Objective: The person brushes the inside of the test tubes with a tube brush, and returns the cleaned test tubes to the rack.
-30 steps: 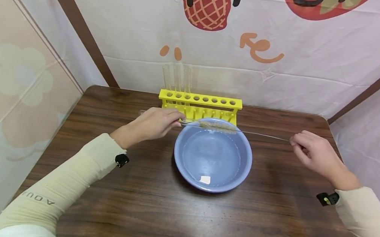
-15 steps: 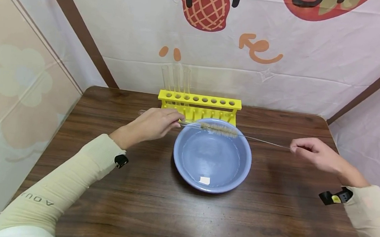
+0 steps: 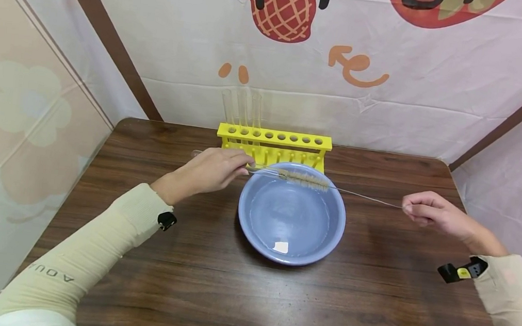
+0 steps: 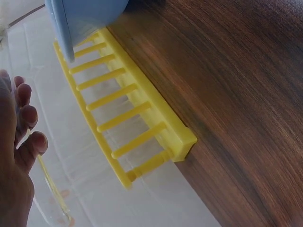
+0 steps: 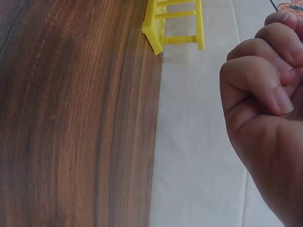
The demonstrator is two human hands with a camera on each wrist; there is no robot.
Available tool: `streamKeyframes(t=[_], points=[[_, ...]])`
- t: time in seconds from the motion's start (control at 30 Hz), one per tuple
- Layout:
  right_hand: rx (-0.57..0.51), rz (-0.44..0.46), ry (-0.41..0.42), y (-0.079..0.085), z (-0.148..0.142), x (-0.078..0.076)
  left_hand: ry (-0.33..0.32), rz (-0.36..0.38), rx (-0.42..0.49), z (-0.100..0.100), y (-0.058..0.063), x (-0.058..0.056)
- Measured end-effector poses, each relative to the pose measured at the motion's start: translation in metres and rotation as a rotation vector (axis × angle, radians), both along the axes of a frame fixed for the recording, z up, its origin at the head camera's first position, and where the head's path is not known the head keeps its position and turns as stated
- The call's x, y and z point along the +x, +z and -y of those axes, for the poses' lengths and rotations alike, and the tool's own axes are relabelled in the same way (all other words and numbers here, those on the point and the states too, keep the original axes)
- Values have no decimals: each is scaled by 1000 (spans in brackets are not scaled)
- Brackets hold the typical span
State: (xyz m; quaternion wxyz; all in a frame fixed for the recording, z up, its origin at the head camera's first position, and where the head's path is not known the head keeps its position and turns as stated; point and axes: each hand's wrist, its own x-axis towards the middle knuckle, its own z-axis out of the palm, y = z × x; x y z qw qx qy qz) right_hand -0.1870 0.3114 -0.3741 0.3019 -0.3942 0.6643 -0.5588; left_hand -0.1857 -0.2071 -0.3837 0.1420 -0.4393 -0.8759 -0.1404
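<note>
My left hand (image 3: 211, 170) grips a clear glass test tube (image 3: 264, 171), held nearly level over the far-left rim of the blue basin (image 3: 243, 218). Its rounded end sticks out behind the hand and also shows as a clear tube (image 4: 53, 196) in the left wrist view. My right hand (image 3: 438, 216) pinches the thin wire handle of a test tube brush (image 3: 307, 180), well right of the basin. The tan bristles hang above the water at the tube's mouth; whether the tip sits inside cannot be told. In the right wrist view the fingers (image 5: 251, 71) are curled.
Behind the basin stands a yellow test tube rack (image 3: 286, 137), close to the fabric backdrop (image 3: 409, 124). Several of its holes hold nothing; three upright test tubes (image 3: 243, 109) fill the left end. The brown wooden table (image 3: 212, 293) has scattered specks in front of the basin.
My right hand has moved down and slightly right, turning a little. The brush has shifted slightly right and now slopes down toward that hand. The left hand and tube have stayed nearly still.
</note>
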Motion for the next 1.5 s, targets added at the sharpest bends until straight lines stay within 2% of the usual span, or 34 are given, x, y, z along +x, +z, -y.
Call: streamKeyframes(t=[0.4, 0.63, 0.9, 1.03, 1.27, 1.37, 1.5], points=[[-5, 39, 1, -8, -3, 2, 14, 16, -7, -1, 1, 0], [-103, 31, 58, -12, -5, 1, 18, 12, 0, 2, 1, 0], [-128, 49, 45, -18, -16, 3, 68, 27, 12, 10, 0, 1], [-116, 66, 34, -21, -18, 4, 103, 66, 33, 11, 0, 1], [-43, 75, -10, -29, -16, 8, 175, 193, 164, 7, -3, 0], [0, 62, -27, -30, -13, 10, 187, 224, 228, 3, -3, -1], [-2, 66, -6, -32, -11, 11, 189, 256, 321, -6, -1, -3]])
